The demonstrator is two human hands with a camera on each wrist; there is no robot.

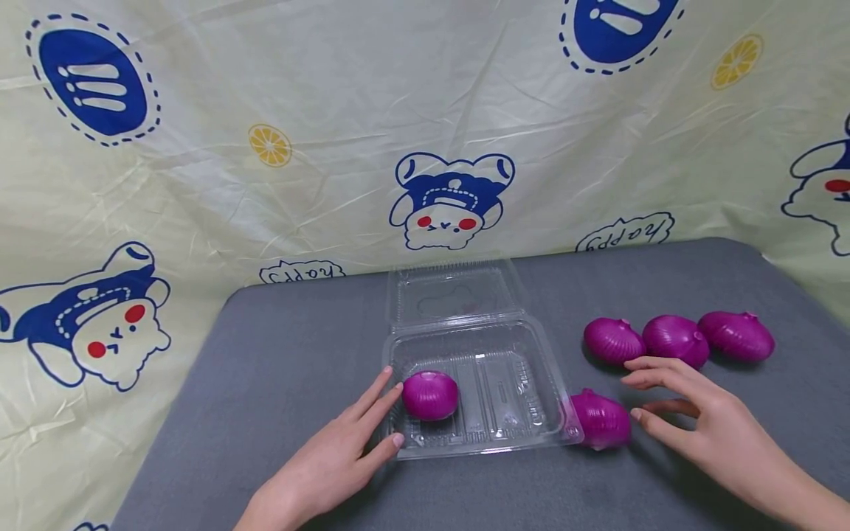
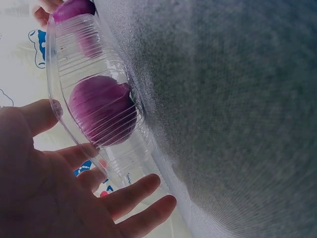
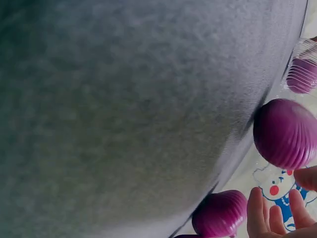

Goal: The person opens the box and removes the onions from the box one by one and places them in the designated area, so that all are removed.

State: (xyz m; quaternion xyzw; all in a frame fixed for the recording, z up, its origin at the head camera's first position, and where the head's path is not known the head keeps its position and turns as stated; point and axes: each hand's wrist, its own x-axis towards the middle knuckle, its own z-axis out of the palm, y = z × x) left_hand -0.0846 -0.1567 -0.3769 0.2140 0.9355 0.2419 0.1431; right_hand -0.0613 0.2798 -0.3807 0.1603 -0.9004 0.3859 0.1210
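A clear plastic clamshell box (image 1: 478,442) lies with its lid folded back, and one purple onion (image 1: 430,396) sits at the left inside it. My left hand (image 1: 325,461) touches the box's left rim, its fingers spread and fairly straight; the left wrist view has the thumb and fingertips at the plastic wall. Just off the box's right corner lies a second onion (image 1: 600,420), partly under the corner tab. Beside that onion my right hand (image 1: 713,428) hovers with thumb and fingers apart and nothing between them, as the right wrist view also has it.
Three more purple onions (image 1: 676,339) lie in a row at the back right of the grey table (image 1: 285,354). The open lid (image 1: 458,291) reaches toward the back edge. Behind the table hangs a pale printed cloth (image 1: 332,199).
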